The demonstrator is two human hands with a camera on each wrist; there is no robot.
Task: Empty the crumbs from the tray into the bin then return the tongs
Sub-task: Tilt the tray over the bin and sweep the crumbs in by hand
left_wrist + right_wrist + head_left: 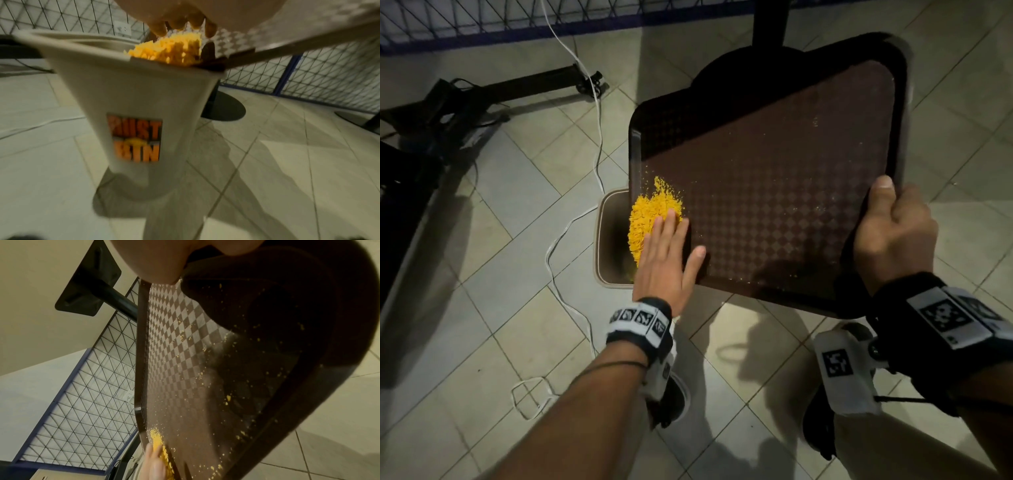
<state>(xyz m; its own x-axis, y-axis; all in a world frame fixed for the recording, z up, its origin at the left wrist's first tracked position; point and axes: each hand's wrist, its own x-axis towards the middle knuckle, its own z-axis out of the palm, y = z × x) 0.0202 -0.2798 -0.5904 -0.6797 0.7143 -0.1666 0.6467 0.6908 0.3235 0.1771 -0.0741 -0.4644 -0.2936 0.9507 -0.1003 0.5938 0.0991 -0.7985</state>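
Tray (pixel 774 178) tilted over bin (pixel 607 236) at 9 o'clock. Right hand (pixel 893 233) grips tray edge, 4 o'clock. Left hand (pixel 666 260) flat, fingers straight, on crumbs (pixel 650 212). White cable (pixel 571 233) just left of bin. Bin label blurred; "BIN" legible.

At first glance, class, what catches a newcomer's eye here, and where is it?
The bright yellow crumbs stand out, heaped at the dark checkered tray's lower left corner, over the bin. The left hand lies flat against the heap, and the right hand grips the tray's opposite edge.
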